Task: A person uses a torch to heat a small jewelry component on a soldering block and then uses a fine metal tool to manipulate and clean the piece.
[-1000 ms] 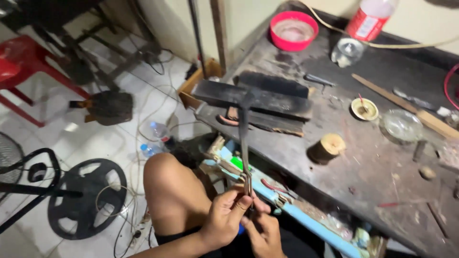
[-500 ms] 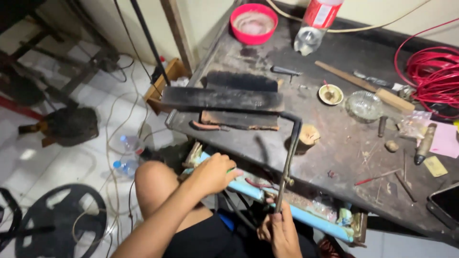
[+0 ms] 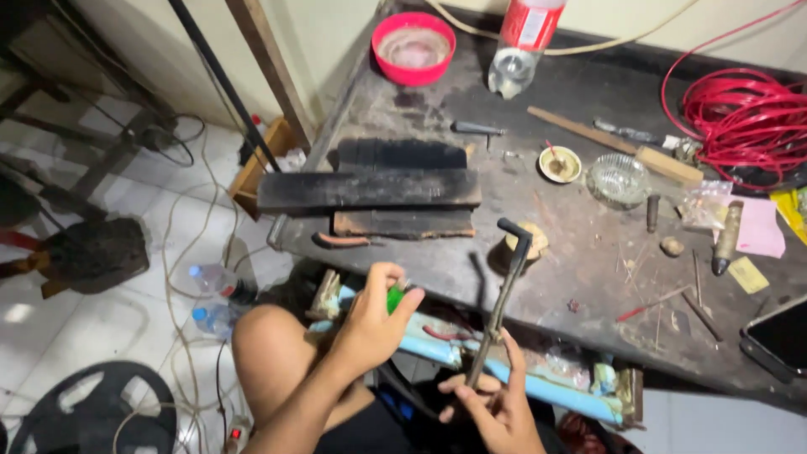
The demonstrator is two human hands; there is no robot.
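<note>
Below the bench edge (image 3: 471,290), the right hand (image 3: 492,408) is closed around the foot of a dark rod (image 3: 503,303), which stands almost upright. The left hand (image 3: 370,324) pinches a small green part (image 3: 394,298) beside a blue rail (image 3: 538,388). Such a low grip may let the rod tip onto the bench, and the green part may slip down.

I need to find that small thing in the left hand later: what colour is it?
Bright green. The small object shows between the left hand fingers in the head view.

Dim, flat indoor light; slight blur
</note>
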